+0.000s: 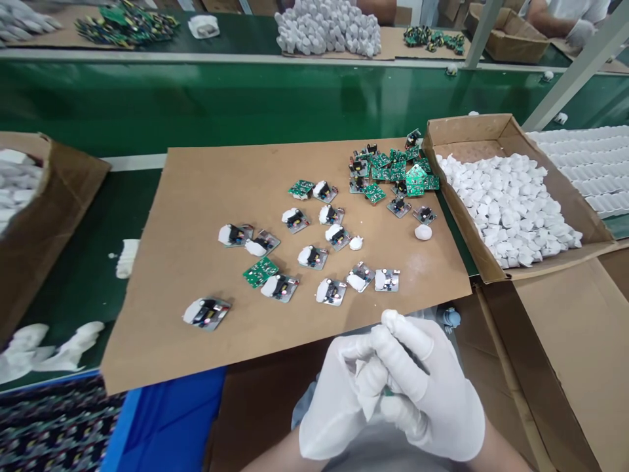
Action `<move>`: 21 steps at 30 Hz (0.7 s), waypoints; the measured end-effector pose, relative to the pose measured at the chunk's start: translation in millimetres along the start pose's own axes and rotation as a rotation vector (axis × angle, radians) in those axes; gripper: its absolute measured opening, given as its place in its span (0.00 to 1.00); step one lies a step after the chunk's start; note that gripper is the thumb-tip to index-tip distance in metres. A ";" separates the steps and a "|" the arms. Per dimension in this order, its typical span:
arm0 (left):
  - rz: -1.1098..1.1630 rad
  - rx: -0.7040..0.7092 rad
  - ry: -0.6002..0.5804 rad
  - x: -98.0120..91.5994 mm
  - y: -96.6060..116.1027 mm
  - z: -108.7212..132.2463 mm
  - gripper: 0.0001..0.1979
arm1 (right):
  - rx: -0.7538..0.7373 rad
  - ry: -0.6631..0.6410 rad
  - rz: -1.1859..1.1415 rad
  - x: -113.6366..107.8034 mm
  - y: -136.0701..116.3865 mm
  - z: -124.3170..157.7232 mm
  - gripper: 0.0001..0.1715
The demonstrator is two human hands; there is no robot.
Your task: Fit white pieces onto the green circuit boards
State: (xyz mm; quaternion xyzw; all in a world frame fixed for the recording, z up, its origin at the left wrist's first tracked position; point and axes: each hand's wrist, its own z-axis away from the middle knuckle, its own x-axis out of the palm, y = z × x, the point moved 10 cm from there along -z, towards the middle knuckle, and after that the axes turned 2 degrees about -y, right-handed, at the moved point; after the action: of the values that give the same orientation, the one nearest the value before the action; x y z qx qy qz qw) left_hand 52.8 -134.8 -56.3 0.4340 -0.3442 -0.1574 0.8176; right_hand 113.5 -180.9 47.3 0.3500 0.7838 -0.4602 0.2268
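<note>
Both hands wear white gloves and meet in front of my body, just off the near edge of the cardboard sheet (196,190). The fingers of my left hand (339,393) and my right hand (432,387) close around a small circuit board (388,391). Only a sliver of its green shows; the fingers hide the rest, so I cannot tell whether a white part is on it. On the sheet beyond lie several circuit boards with white caps (314,257), some turned green side up. A loose white cap (422,232) lies near the pile of bare boards (393,172).
A cardboard box (457,223) of small white parts stands at right, beside white trays (590,164). Another box (59,190) is at left, above crumpled gloves (63,347) and a blue bin (171,406). Behind a green barrier (221,98), more parts lie near other people's arms.
</note>
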 end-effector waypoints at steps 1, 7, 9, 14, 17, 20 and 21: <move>0.001 0.017 -0.016 2.2 2.3 -0.6 0.24 | -0.002 -0.018 -0.025 1.1 0.1 0.6 0.35; -0.027 0.112 -0.180 21.9 14.4 -3.4 0.28 | 0.318 0.056 -0.613 -5.2 29.7 11.5 0.32; -0.094 0.106 -0.186 22.4 13.3 -3.3 0.26 | 0.355 0.078 -0.657 -5.0 30.1 8.8 0.24; -0.120 0.096 -0.208 22.7 8.3 -2.2 0.25 | 0.406 0.112 -0.787 0.7 31.2 3.9 0.17; -0.114 0.114 -0.181 19.6 8.5 -1.7 0.29 | 0.468 0.091 -0.924 9.3 36.6 8.5 0.21; -0.163 0.087 -0.095 11.9 7.9 -0.5 0.26 | 0.498 0.124 -0.829 6.6 41.7 11.3 0.15; -0.175 0.084 -0.080 10.8 8.4 0.1 0.25 | 0.480 0.140 -0.774 3.7 41.1 10.5 0.13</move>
State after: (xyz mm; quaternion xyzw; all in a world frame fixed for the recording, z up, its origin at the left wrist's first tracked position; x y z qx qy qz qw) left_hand 60.1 -136.0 -44.8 0.4895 -0.3434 -0.2308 0.7676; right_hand 142.6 -175.2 16.7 0.1045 0.7416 -0.6546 -0.1027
